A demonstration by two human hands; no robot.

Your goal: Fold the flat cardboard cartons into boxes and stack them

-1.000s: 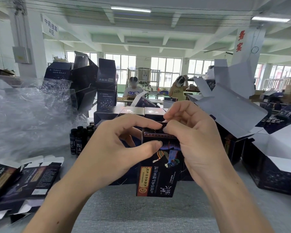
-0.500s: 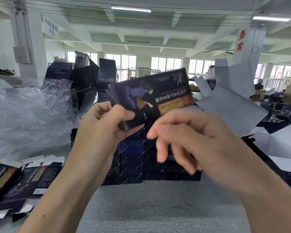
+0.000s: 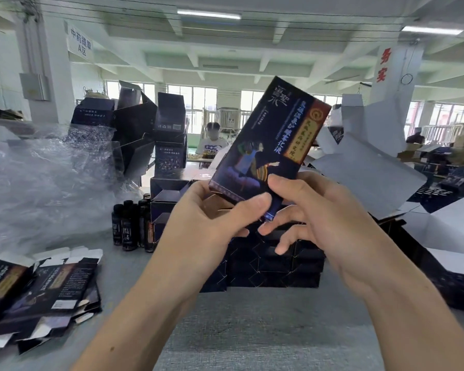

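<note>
Now, over the grey table (image 3: 252,330), both forearms are reaching forward and up, meeting in front of the stack of boxes (image 3: 273,266). Flat cartons (image 3: 51,287) are lying at the table's left edge. A folded box (image 3: 268,137) is tilting up to the right. The left hand (image 3: 206,226) is pinching its bottom end, while the right hand (image 3: 324,218) is gripping its lower right corner, thumb pressing on the front.

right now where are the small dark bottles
Head view, left of centre: the bottles stand on the grey table between the crumpled plastic and the stacked boxes.
</note>
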